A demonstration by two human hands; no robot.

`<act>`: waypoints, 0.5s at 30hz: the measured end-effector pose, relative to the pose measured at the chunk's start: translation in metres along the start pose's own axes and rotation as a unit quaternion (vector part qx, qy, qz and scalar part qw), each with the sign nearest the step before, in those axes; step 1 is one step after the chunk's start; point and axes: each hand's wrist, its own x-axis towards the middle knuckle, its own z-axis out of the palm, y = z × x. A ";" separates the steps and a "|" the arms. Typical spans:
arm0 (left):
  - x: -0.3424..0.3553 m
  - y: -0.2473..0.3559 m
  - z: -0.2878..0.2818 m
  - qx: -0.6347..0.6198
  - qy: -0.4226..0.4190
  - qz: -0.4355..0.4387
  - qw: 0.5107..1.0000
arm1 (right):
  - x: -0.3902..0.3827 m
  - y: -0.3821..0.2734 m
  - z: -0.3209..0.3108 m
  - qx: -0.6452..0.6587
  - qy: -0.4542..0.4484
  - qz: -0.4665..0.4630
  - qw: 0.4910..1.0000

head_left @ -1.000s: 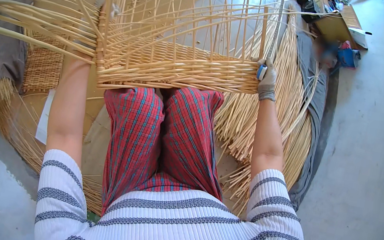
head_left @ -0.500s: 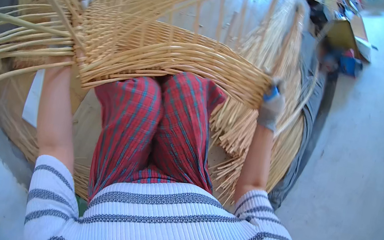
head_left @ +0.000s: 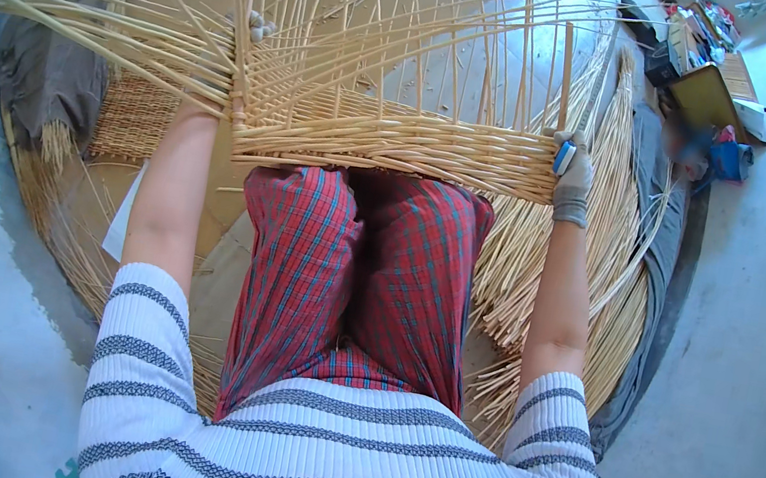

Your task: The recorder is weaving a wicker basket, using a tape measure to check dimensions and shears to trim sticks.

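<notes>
A partly woven wicker basket rests across my knees, its near wall level and several uprights standing from its rim. My right hand, in a grey-white glove, is closed around the basket's right end; a small blue-and-white object sits at its fingers. At the other end my left forearm passes behind the weave, and the gloved fingertips of my left hand show above it, curled at the corner. Most of that hand is hidden. Long loose willow rods stick out to the left of this corner.
Bundles of pale rods lie on the right beside grey cloth. A woven panel and another grey cloth are at the left. Boxes and assorted items stand at the far right on the floor.
The basket has turned from a slant to nearly level, its right end rising and the whole shifting right in view. Both hands stay at its ends.
</notes>
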 end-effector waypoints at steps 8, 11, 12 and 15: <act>-0.011 0.002 0.008 -0.048 -0.026 -0.066 0.996 | -0.015 0.017 -0.022 -0.006 0.006 -0.016 1.000; -0.024 0.005 -0.011 -0.031 -0.017 -0.042 0.998 | -0.026 0.025 -0.028 -0.025 0.017 -0.031 0.999; -0.034 0.003 -0.017 0.014 -0.001 -0.004 1.000 | -0.029 0.027 -0.028 -0.040 0.018 -0.035 0.998; -0.088 0.009 -0.031 0.281 0.287 0.153 0.903 | -0.038 0.030 -0.025 -0.083 0.039 -0.051 0.995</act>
